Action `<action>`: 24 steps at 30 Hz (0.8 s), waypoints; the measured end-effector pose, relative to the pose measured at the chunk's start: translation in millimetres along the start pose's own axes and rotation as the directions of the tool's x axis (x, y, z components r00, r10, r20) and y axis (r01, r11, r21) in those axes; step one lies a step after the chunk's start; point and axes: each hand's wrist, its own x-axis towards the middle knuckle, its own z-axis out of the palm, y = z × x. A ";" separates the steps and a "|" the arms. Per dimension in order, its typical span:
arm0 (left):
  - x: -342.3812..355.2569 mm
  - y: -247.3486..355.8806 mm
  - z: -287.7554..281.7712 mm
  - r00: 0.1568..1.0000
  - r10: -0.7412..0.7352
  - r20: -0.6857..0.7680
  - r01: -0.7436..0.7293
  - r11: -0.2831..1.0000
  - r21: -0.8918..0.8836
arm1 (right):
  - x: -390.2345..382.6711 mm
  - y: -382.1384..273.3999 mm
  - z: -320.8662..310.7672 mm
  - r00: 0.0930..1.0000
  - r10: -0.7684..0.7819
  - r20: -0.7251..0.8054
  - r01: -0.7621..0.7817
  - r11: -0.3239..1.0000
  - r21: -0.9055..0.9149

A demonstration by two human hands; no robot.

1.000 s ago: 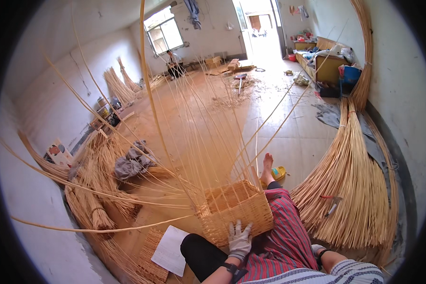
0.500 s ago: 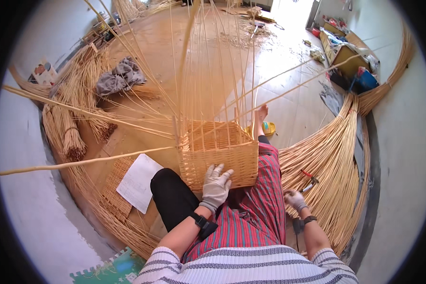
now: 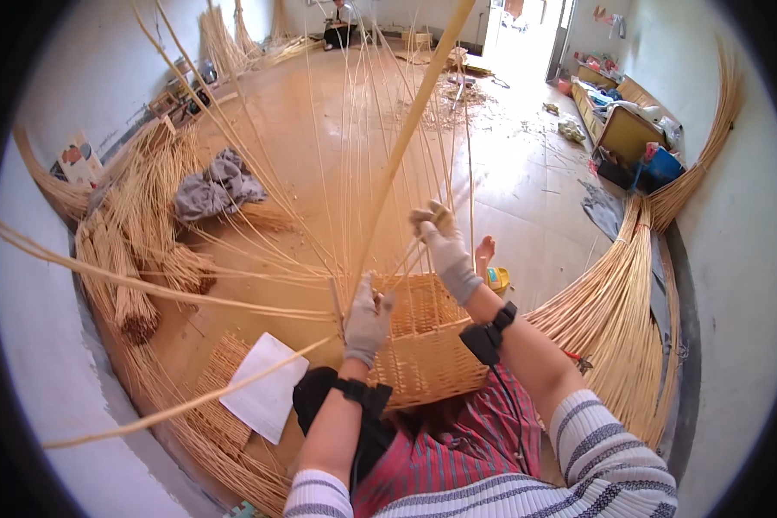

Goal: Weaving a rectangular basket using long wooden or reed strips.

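Note:
A half-woven wicker basket rests on my lap, with long thin rods standing and fanning out from its sides. My left hand, in a pale glove, is closed at the basket's left corner, where a thick rod rises toward the upper right. Above the basket's opening is my right hand, gloved too, with its fingers curled round thin rods that run down to the left corner. What lies under the left fingertips is partly hidden.
Loose rods spread on the floor at right, a red-handled tool among them. Left are rod bundles, a grey cloth, a woven panel and a paper sheet. A person sits far back.
My right hand has come up from beside my right leg to above the basket. My left hand has slid from the basket's near side to its left corner. Rods pointing right have swung away.

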 end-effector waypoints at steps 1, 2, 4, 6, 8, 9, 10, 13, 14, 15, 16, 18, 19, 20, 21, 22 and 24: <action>-1.3 -2.1 -0.2 0.999 0.032 0.031 -0.031 0.999 -0.027 | 20.3 2.0 9.9 0.994 0.035 0.100 -0.022 0.992 -0.127; -1.4 -3.8 0.4 0.992 0.124 0.027 -0.122 0.990 -0.065 | 35.8 2.9 20.0 0.979 0.083 0.189 -0.032 0.965 -0.260; -2.3 -6.5 3.8 0.980 0.192 -0.045 -0.189 0.980 0.058 | 58.9 1.7 40.9 0.910 0.045 0.412 0.301 0.609 -0.734; -3.5 -7.5 9.5 0.956 0.283 -0.079 -0.264 0.946 0.189 | 70.1 2.4 65.7 0.882 0.175 0.438 0.426 0.102 -0.899; -7.7 -8.1 16.8 0.949 0.309 -0.057 -0.276 0.908 0.316 | 64.6 6.6 87.1 0.875 0.078 0.477 0.417 -0.623 -0.662; -10.2 -8.2 21.1 0.951 0.306 -0.049 -0.253 0.857 0.450 | 57.1 8.0 94.2 0.855 -0.003 0.518 0.361 -0.713 -0.601; -12.8 -8.4 24.9 0.952 0.300 -0.052 -0.217 0.788 0.576 | 48.8 7.4 97.1 0.850 0.121 0.514 0.472 -0.608 -0.638; -15.0 -11.6 34.7 0.940 0.327 -0.101 -0.146 0.651 0.744 | 0.6 -1.3 83.6 0.818 0.200 0.539 0.566 -0.114 -0.817; -14.9 -13.3 36.3 0.912 0.389 -0.127 -0.164 0.633 0.756 | -23.0 -7.5 67.2 0.802 0.032 0.596 0.593 0.066 -0.802; -14.2 -14.2 39.1 0.928 0.365 -0.072 -0.142 0.525 0.839 | -47.8 -13.8 50.6 0.777 -0.093 0.622 0.625 0.227 -0.747; -15.1 -15.5 38.6 0.922 0.387 -0.015 -0.157 0.410 0.898 | -70.5 -20.2 32.0 0.780 -0.175 0.601 0.618 0.364 -0.697; -18.2 -16.3 38.5 0.918 0.389 -0.075 -0.152 0.520 0.841 | -118.2 -29.5 -23.2 0.810 -0.188 0.556 0.564 0.513 -0.648; -21.3 -15.7 40.8 0.921 0.385 -0.058 -0.223 0.645 0.731 | -140.5 -32.5 -60.4 0.866 -0.138 0.481 0.484 0.472 -0.737; -24.7 -15.6 38.1 0.897 0.435 -0.084 -0.295 0.728 0.619 | -161.3 -33.6 -101.8 0.883 -0.172 0.437 0.466 0.425 -0.776; -27.8 -14.1 37.9 0.868 0.479 -0.129 -0.364 0.792 0.490 | -186.4 -37.2 -150.8 0.962 -0.131 0.240 0.273 0.517 -0.811; -34.4 -13.5 36.4 0.871 0.481 -0.105 -0.359 0.767 0.531 | -207.7 -38.1 -200.2 0.988 -0.114 0.108 0.147 0.424 -0.894; -49.3 -14.4 36.0 0.854 0.516 -0.066 -0.366 0.687 0.627 | -264.4 -48.9 -314.7 0.831 0.168 -0.530 -0.522 -0.093 -0.848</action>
